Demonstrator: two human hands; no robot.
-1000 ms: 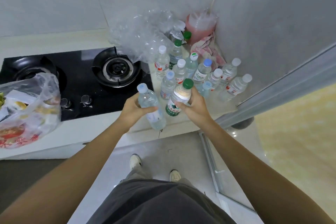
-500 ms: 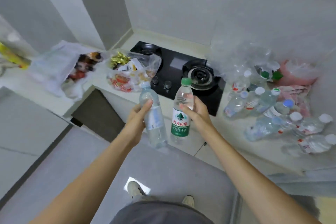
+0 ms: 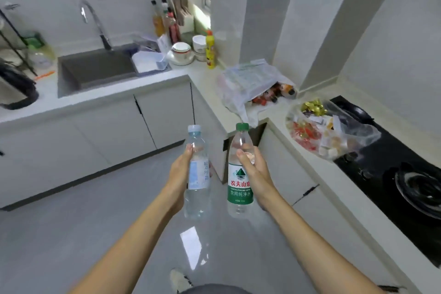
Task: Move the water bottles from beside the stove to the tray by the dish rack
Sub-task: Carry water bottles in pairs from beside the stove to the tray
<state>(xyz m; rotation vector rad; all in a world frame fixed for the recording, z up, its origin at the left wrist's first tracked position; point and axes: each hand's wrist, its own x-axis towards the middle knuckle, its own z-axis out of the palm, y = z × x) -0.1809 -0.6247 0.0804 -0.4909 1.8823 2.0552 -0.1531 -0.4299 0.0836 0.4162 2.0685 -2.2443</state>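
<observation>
Bottles: I carried two, upright and side by side but apart, over open floor, well short of the sink (image 3: pixel 95 71).
Left hand: my left hand (image 3: pixel 179 175) was wrapped around the pale-capped bottle (image 3: pixel 197 174) at its label, thumb up near the shoulder, so the weight hung below my grip and it stayed vertical.
Right hand: my right hand (image 3: pixel 256 172) was closed on the green-capped bottle (image 3: pixel 239 172) from its right side, thumb across the front above the label; I judged a mid-body hold would keep it from swinging as I turned.
Stove: the stove (image 3: pixel 393 169) lay to the right of the sink, along the other run of counter; no other bottles showed in this view.
Tray: beside the sink's right edge sat a pale tray-like container (image 3: pixel 149 62), with bowls (image 3: pixel 182 51) just beyond it; I could not tell for sure that this was the target.
Dish rack: left of the sink a dark wire frame (image 3: pixel 14 38) was partly in view; whether it was the rack, I could not tell.
Stage: mid-carry by my reckoning, nothing set down from this pair.
Risk: the plastic bags (image 3: pixel 253 83) crowded the counter corner right of the sink, so I would keep clear of them.
</observation>
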